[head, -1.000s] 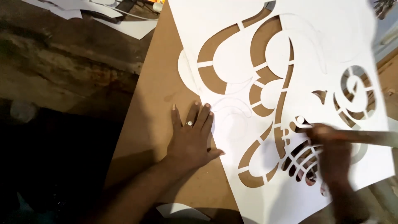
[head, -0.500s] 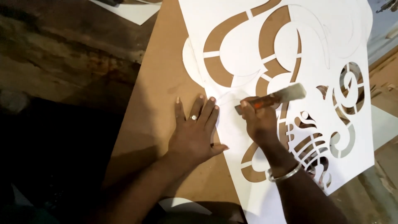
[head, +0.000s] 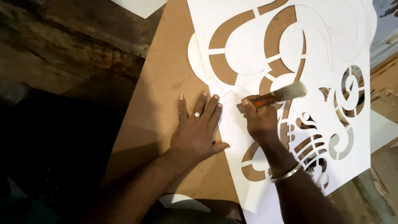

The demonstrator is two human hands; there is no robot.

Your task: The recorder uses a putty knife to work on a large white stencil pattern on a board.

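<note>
Stencil sheet (head: 290, 45), white card with curling cut-outs, lies on a brown board (head: 166, 103), the landmark. Left hand (head: 197, 132) rests flat, fingers spread, at the stencil's left edge, unchanged. Right hand (head: 259, 120) has moved leftward from the lower-right cut-outs to mid-sheet, its grip closed around a brush (head: 273, 97), bristles now lifted. Dark, rough floor (head: 62, 62) lies left of the board.

No packages, labels, signs or screens show in the head view. No printed or lit surface of that kind appears anywhere in it.
</note>
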